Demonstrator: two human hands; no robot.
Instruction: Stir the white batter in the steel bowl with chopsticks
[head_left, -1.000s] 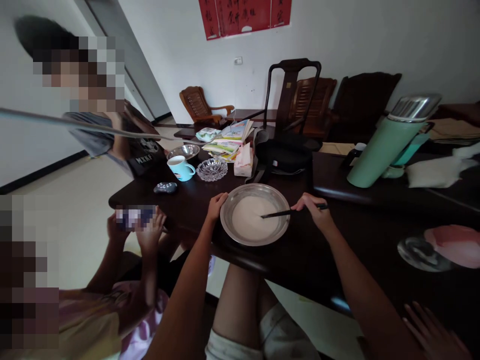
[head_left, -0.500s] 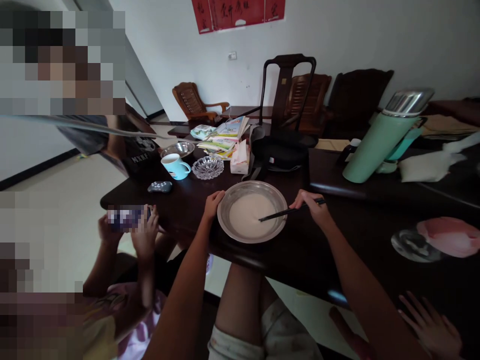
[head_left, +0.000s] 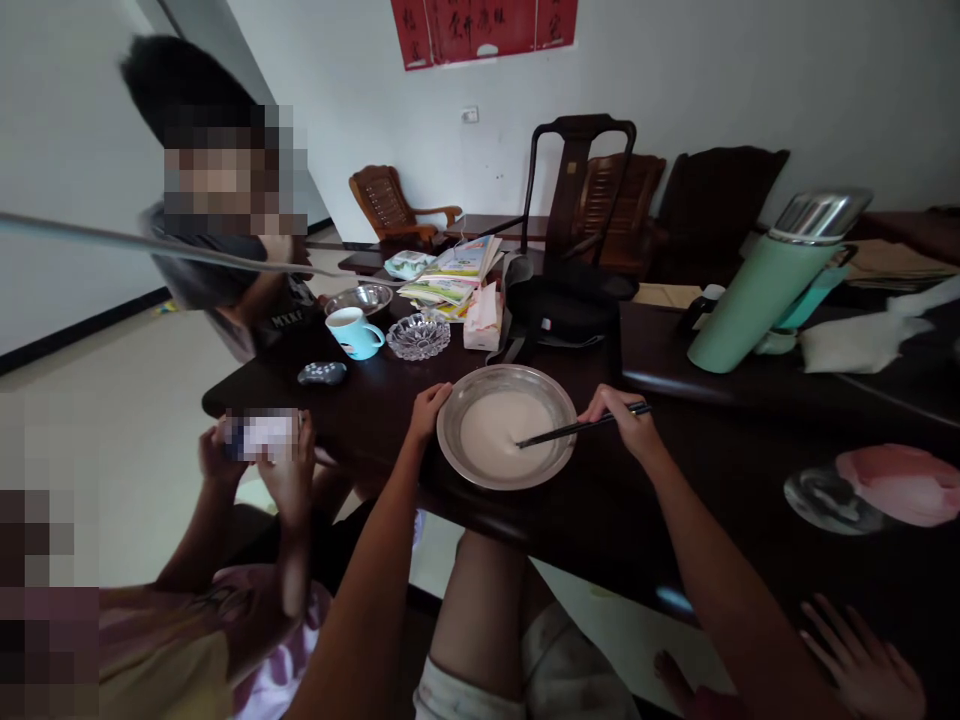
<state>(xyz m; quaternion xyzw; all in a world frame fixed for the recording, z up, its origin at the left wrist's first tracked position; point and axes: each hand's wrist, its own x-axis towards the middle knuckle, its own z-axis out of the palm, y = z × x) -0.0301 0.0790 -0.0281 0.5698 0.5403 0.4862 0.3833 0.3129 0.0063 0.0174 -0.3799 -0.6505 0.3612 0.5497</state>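
Note:
A wide metal bowl (head_left: pixel 448 447) sits near the front edge of the dark table, holding a pale, creamy liquid (head_left: pixel 495 430). My left hand (head_left: pixel 430 412) grips the bowl's left rim, thumb and fingers closed on it. At the bowl's right side my right hand (head_left: pixel 621 416) is closed around a pair of dark chopsticks (head_left: pixel 555 434). Their tips dip into the liquid near its middle, where a small ripple shows. The liquid hides the ends of the tips.
Behind the bowl are a black bag (head_left: pixel 562 305), tissue pack (head_left: pixel 483 318), glass dish (head_left: pixel 418 338) and blue mug (head_left: pixel 354 334). A green thermos (head_left: pixel 765 300) and pink bag (head_left: pixel 900 485) are at right. Another person's hands (head_left: pixel 289 465) hold a phone at left; someone's hand (head_left: pixel 862 655) rests lower right.
The chopstick tips have shifted slightly within the liquid, while my left hand stays on the rim. The person standing at the left has leaned right, toward the table.

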